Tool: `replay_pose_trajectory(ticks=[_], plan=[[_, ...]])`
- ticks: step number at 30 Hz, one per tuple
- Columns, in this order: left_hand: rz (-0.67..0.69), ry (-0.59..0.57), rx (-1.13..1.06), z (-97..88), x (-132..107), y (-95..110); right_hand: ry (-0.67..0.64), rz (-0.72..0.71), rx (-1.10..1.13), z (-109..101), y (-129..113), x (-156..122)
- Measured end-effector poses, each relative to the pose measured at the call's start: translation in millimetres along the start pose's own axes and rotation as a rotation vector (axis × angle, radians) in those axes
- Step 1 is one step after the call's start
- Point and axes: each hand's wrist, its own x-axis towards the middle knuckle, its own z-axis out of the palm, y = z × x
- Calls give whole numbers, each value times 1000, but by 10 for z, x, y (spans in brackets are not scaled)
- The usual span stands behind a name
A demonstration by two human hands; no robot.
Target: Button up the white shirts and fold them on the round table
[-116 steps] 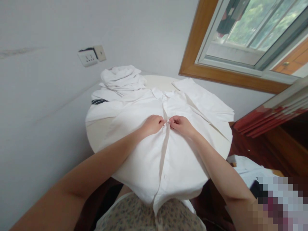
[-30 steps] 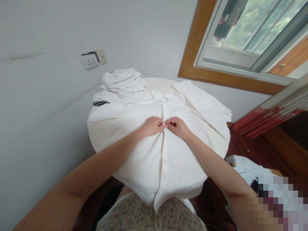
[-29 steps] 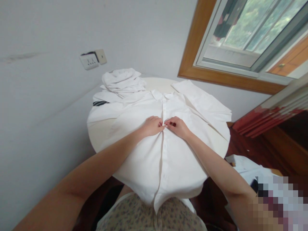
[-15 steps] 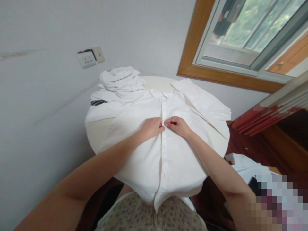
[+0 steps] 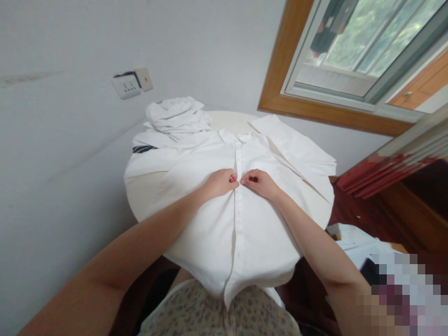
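A white button-up shirt (image 5: 206,238) lies spread front side up, its collar toward the wall and its hem hanging over the near edge of the table. At mid-placket, my left hand (image 5: 221,182) is closed, pinching the left front edge. Facing it, my right hand (image 5: 258,183) pinches the placket from the other side, fingertips almost meeting the left ones. The button or buttonhole between the fingers is too small to make out. Below the hands the two front edges lie partly apart.
The round cream table (image 5: 231,120) stands against the wall. A crumpled pile of white cloth (image 5: 177,114) sits at its back left, beside a black striped piece (image 5: 144,149). A wall socket (image 5: 126,86), a wood-framed window (image 5: 280,105) and a red-and-white curtain (image 5: 371,179) are nearby.
Both hands stay at the same spot on the placket. The left fingers have curled slightly and shifted a little; the shirt has barely moved.
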Motion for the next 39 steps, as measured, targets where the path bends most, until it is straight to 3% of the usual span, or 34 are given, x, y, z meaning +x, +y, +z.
replay_pose_trajectory(ticks=[10,16,24,33,39], plan=[[79,-21,-92,34,74,-128,-60,-116,-84,31,-4,41],[7,-6,2,-6,16,-22,-9,-127,-215,108,-20,57],[81,50,171,-63,-24,73,-4,-108,-202,127,-43,51],[12,-69,-122,-16,91,-103,-29,-106,-147,117,-14,71],[7,-70,-96,-45,88,-101,-17,-76,-142,114,-2,73]])
